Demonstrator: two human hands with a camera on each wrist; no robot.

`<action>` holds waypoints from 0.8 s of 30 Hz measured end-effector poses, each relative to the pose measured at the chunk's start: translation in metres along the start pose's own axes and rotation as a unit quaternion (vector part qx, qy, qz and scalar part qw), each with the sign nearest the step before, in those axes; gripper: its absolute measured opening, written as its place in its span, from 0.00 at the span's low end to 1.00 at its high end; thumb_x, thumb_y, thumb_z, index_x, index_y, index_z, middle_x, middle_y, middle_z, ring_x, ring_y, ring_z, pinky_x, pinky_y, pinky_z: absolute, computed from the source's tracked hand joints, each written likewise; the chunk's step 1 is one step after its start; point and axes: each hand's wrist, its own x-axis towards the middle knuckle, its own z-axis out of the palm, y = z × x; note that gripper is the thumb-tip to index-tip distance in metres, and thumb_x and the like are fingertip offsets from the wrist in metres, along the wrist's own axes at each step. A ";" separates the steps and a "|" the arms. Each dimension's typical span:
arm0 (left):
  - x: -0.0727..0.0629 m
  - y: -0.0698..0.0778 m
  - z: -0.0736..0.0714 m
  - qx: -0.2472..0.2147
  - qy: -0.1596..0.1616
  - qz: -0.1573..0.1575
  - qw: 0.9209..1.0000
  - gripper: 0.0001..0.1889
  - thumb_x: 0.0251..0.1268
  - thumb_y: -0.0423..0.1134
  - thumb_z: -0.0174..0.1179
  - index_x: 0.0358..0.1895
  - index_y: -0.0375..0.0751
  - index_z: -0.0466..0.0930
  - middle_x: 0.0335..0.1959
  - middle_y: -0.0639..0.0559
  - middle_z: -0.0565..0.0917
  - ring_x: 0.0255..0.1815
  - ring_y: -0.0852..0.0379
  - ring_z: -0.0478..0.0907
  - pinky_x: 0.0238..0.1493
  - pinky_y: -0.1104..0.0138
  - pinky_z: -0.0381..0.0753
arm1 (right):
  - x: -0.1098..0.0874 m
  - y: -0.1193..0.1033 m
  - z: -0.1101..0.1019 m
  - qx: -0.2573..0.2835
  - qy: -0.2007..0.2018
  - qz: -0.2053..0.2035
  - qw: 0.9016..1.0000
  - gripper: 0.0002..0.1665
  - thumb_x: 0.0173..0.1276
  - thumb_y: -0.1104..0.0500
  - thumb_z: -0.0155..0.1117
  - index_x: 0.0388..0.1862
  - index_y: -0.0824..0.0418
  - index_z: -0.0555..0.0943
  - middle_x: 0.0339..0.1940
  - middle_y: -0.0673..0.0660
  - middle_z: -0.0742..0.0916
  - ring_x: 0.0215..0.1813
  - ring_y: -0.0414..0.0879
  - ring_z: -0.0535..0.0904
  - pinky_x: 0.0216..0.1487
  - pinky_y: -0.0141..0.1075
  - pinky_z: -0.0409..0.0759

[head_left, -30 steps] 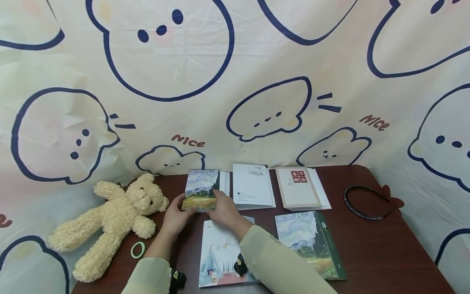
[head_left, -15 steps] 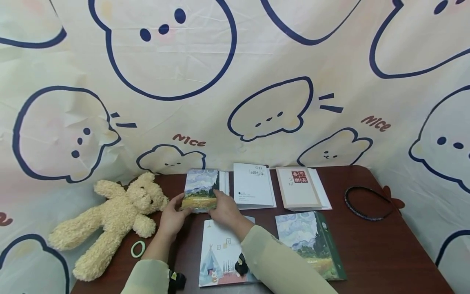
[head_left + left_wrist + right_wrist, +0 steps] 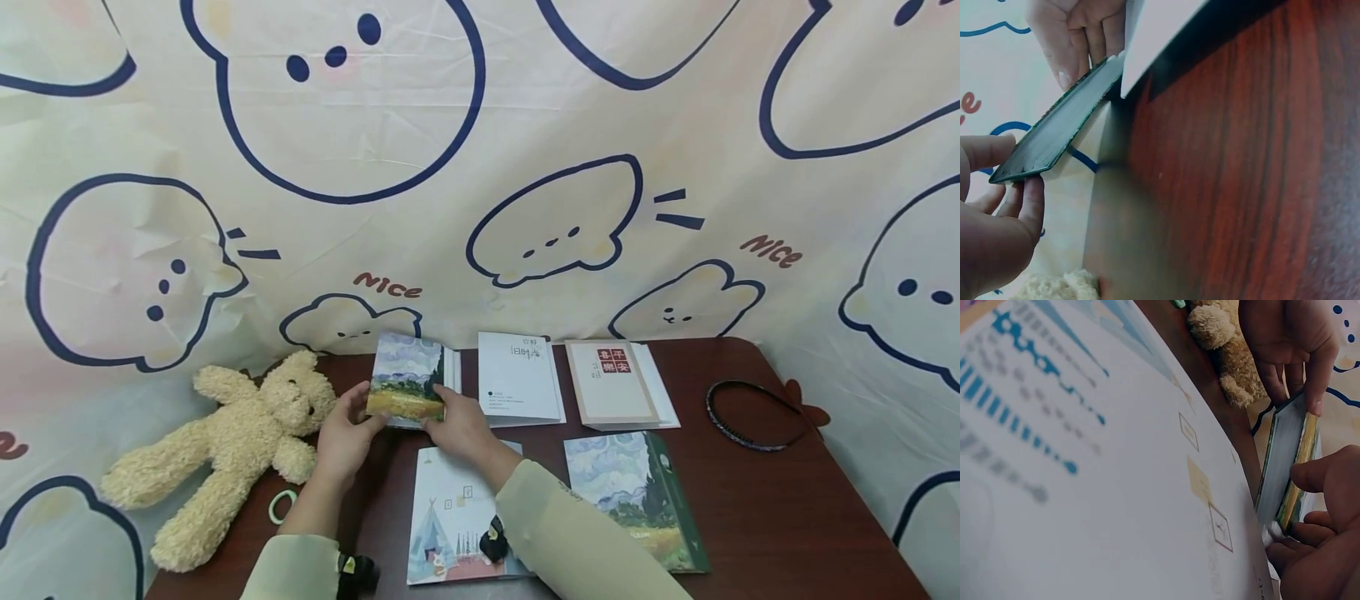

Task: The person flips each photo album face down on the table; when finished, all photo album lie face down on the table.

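Both hands grasp the small landscape-covered book (image 3: pixel 408 367), which sits between them. The left hand (image 3: pixel 345 437) pinches its left end, thumb on one side and fingers on the other; the right hand (image 3: pixel 461 425) grips the opposite end, its thumb laid on the cover. Compared with half a second ago, the book is higher and a little further left, with its left end tipped up off the counter (image 3: pixel 750 517); whether the right end touches anything, I cannot tell. The left hand has risen with it, and that forearm now hides part of the green ring (image 3: pixel 273 507), which showed whole before. The right hand has barely moved.

Everything else stays where it was: the plush bear (image 3: pixel 247 442) just left of the left hand, the tent-print book (image 3: pixel 442 500) below the right hand, the white book (image 3: pixel 517 375) close on that hand's right, the beige book (image 3: pixel 611 383) further right, and the larger landscape album (image 3: pixel 615 492) to its lower right.
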 end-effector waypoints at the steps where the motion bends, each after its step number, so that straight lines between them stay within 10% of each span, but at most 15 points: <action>1: -0.001 0.002 -0.001 -0.002 -0.001 0.002 1.000 0.38 0.73 0.35 0.65 0.81 0.43 0.59 0.77 0.39 0.65 0.80 0.39 0.59 0.71 0.45 0.70 | 0.000 0.000 0.000 0.001 0.001 0.001 1.000 0.37 0.71 0.52 0.70 0.76 0.60 0.73 0.67 0.60 0.83 0.66 0.52 0.80 0.63 0.45 0.80; 24: -0.016 0.036 -0.014 0.072 -0.001 0.088 0.994 0.32 0.70 0.37 0.69 0.75 0.44 0.70 0.68 0.45 0.76 0.59 0.46 0.75 0.51 0.65 0.78 | -0.001 -0.007 0.001 0.081 -0.041 0.007 0.996 0.38 0.72 0.48 0.69 0.78 0.52 0.72 0.72 0.52 0.80 0.65 0.48 0.81 0.61 0.44 0.80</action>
